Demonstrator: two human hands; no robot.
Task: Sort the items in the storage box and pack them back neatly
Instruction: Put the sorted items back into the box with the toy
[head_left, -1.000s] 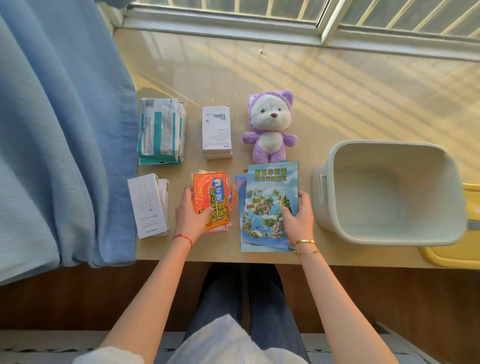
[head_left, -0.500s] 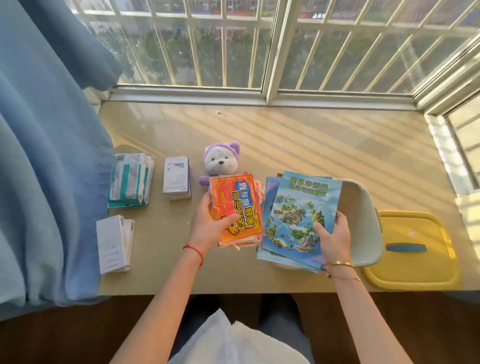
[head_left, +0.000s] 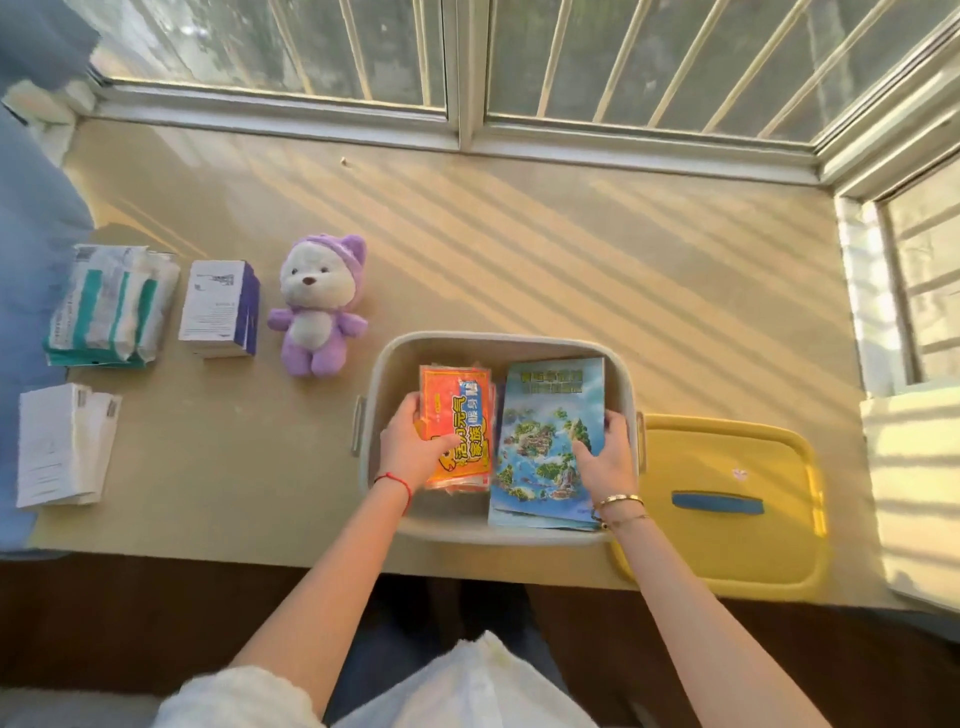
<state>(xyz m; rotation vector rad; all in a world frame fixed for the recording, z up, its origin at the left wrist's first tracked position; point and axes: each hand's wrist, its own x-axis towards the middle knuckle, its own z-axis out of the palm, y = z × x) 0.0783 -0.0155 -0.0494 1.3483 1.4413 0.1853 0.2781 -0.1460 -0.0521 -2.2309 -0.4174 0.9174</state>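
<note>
Both stacks inside storage box (head_left: 498, 343), long axes front-to-back: left hand (head_left: 415, 447) fingers grasping orange packets (head_left: 460, 415), right hand (head_left: 605, 457) grasping blue booklets (head_left: 545, 431) alongside.

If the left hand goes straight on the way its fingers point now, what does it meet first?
Probably the box's far wall. The left hand holds the orange packets, pointing away from the person; depth is unclear.

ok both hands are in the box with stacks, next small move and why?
Probably let go of both stacks and pull the hands out. The left hand has the orange packets and the right hand the blue booklets side by side inside the storage box, while the plush toy still waits on the table.
</note>
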